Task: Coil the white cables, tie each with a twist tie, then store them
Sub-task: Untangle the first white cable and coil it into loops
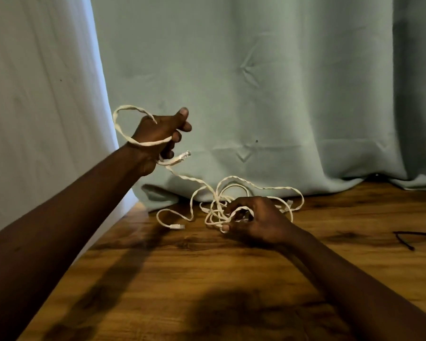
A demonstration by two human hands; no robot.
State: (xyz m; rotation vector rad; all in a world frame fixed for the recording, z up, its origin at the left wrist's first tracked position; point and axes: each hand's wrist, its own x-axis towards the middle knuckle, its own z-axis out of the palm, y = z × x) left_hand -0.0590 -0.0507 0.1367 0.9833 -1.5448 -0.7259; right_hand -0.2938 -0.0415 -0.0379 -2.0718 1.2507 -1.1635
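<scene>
Two bare forearms reach out over a wooden tabletop, one from each side. The right hand lies low on the wood, its fingers curled into a tangle of white cable and gripping several strands at once. How many cables make up the tangle cannot be told, as the strands cross too much. One plug lies flat on the tabletop just left of the tangle, at the end of a strand that curves out from it.

To the right, well apart from the tangle, thin black twist ties lie on the wood. They show as two dark strands meeting at a corner, and whether that is one bent tie or two is not clear.

Further off and higher, the left hand is raised above the tabletop's back left corner. Its fingers are curled round a white strand, with one loop arching out behind the hand and across the wrist. A second plug sticks out just below the fingers. From this hand a single strand hangs down to the tangle.

Behind everything hang two curtains, a green curtain touching the tabletop's far edge and a white curtain at the left.
</scene>
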